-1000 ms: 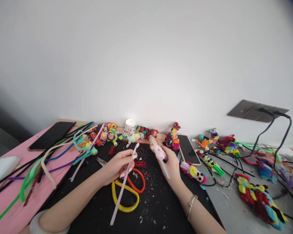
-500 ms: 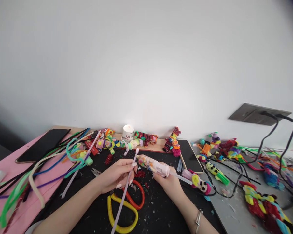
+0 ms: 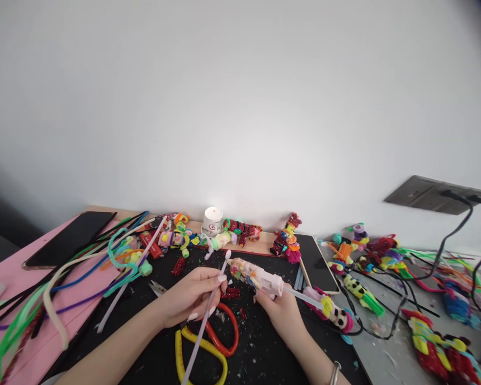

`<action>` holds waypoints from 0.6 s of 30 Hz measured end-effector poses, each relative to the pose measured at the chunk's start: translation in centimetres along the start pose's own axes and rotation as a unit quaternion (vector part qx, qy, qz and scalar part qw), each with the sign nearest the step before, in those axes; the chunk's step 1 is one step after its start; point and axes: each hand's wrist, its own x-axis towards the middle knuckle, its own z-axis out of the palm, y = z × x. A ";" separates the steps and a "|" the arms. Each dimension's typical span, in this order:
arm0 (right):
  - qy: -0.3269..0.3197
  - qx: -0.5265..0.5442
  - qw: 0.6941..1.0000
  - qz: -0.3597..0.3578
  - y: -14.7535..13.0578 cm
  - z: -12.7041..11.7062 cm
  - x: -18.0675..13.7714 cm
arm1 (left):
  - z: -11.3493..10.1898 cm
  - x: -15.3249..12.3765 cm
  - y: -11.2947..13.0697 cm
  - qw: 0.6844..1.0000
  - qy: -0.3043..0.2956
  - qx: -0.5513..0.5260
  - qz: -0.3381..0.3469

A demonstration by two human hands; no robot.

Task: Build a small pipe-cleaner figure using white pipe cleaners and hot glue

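Note:
My left hand (image 3: 194, 297) pinches a pale lilac pipe cleaner (image 3: 202, 329), whose upper end is bent into a small knob. In my right hand (image 3: 279, 309) is a pale pink hot glue gun (image 3: 264, 279), its front crusted with coloured fuzz and a clear glue stick (image 3: 300, 294) out of the back. The gun's tip points left, right beside the pipe cleaner's knob; whether they touch I cannot tell. Below my hands lie scissors with one red and one yellow handle (image 3: 226, 363), blades partly hidden by my left hand. A red tinsel piece (image 3: 230, 293) lies between my hands.
Pipe-cleaner figures line the back, among them a red and orange doll (image 3: 287, 238), near a paper cup (image 3: 213, 220). Loose pipe cleaners (image 3: 54, 307) and a black phone (image 3: 70, 239) lie left. A tablet-like device (image 3: 316, 262), more figures and cords from a wall socket (image 3: 436, 195) are right.
The view has shifted slightly, so the socket and right-hand figures sit farther right. Both hands keep their holds, with the glue gun's tip still close to the pipe cleaner's end.

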 end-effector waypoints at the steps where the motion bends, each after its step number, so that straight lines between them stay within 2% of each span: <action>1: -0.001 -0.005 1.000 -0.001 0.0 0.0 0.0 | 0.0 0.0 0.0 1.000 -0.001 0.000 0.000; 18: 0.002 -0.046 0.999 -0.023 -0.1 -0.1 0.0 | -0.1 0.0 -0.1 1.000 0.006 -0.004 0.003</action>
